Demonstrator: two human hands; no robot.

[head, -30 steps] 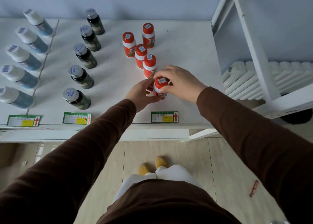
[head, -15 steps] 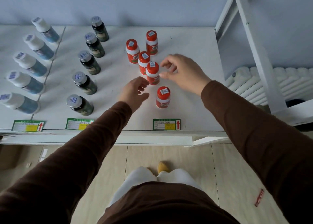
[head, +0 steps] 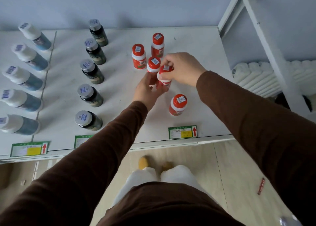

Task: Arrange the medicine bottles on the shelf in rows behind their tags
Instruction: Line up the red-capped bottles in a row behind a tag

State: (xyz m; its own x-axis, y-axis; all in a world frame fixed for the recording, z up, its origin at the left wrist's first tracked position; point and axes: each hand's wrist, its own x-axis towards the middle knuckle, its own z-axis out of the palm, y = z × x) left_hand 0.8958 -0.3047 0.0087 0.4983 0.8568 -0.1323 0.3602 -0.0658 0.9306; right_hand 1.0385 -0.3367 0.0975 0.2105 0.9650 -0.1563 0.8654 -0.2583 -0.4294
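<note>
Several red-capped bottles stand on the white shelf [head: 196, 58]. One [head: 177, 104] stands alone behind the right green tag [head: 182, 132]. My right hand [head: 183, 68] grips the cap of another red bottle [head: 164, 77], which is tilted. My left hand [head: 147, 89] cups that bottle's lower side and touches the bottle just behind it [head: 153, 64]. Two more red bottles [head: 138, 56] [head: 157, 44] stand further back.
A row of dark silver-capped bottles [head: 89, 94] runs behind the middle tag [head: 80, 141], partly hidden by my left sleeve. White-capped blue bottles [head: 22, 99] line up behind the left tag [head: 30, 148]. A white frame [head: 266, 42] and a radiator [head: 256, 77] stand at the right.
Both hands let go of the front red bottle, left behind the right tag. They moved back and took hold of the following red bottle, now tilted.
</note>
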